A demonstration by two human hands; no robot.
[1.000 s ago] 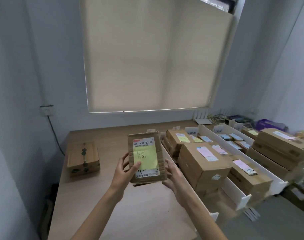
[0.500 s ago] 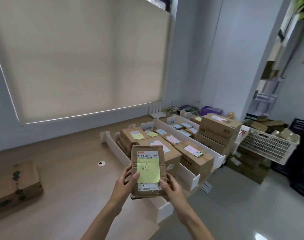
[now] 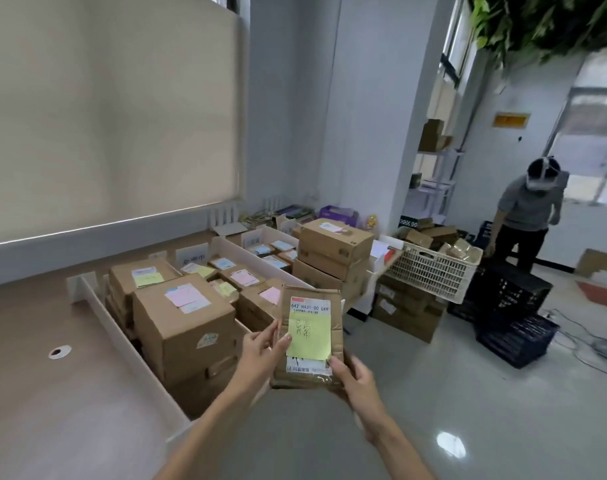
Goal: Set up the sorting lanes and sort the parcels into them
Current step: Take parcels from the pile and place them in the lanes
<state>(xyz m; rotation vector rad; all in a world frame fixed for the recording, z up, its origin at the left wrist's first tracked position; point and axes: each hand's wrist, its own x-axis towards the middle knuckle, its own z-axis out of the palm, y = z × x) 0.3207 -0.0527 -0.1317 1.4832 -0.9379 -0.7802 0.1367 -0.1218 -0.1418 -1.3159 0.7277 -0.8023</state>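
Note:
I hold a small brown parcel (image 3: 336,323) upright in front of me; it bears a white shipping label and a yellow sticky note with handwriting. My left hand (image 3: 264,348) grips its left edge, thumb on the note. My right hand (image 3: 355,375) grips its lower right corner. Behind it, white divider boards (image 3: 118,337) form sorting lanes on the wooden table (image 3: 35,393). The lanes hold several cardboard boxes (image 3: 184,320) with pink, yellow and blue notes, and white lane signs (image 3: 191,258) stand at the far end.
Stacked cartons (image 3: 333,251) sit at the lanes' right end. A white plastic basket (image 3: 433,271) of parcels rests on boxes, beside black crates (image 3: 509,317). Another person (image 3: 527,216) stands at the far right. Cables lie on the glossy floor.
My view has swung right, from the table to the lanes' near end and the floor. The parcel stays in both hands and now hangs over the table's edge.

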